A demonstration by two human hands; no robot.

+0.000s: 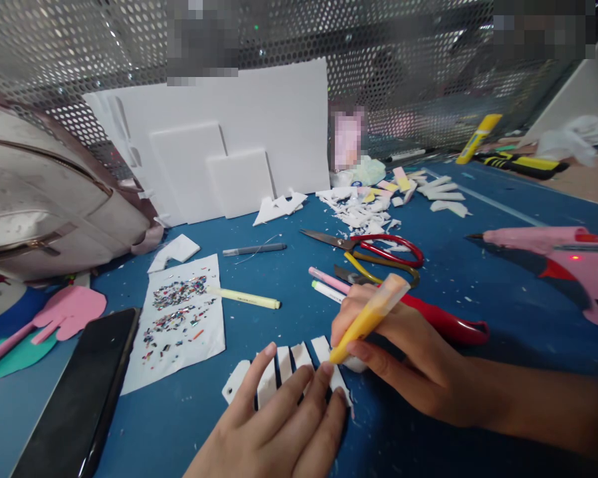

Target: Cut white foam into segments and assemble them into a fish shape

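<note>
White foam strips (285, 364) lie in a row on the blue table, with dark gaps between them. The leftmost piece (236, 381) has a small hole. My left hand (284, 425) rests over them, fingers spread and pressing down on their near ends. In my right hand (403, 352) is an orange marker (366, 324), gripped like a pen and tilted with its pale translucent end up. Its lower end meets the rightmost strip (323, 348), close to my left fingertips; the tip itself is hidden. A rounded white piece (355, 364) shows partly under my right hand.
Red-handled scissors (386, 244), pliers with red grips (443, 318) and a pink glue gun (543, 245) lie right. Left are a black phone (80, 398), a paper sheet (210, 332) with colourful bits, and a yellow pen (252, 299). Foam boards (279, 113) and scraps (361, 211) stand behind.
</note>
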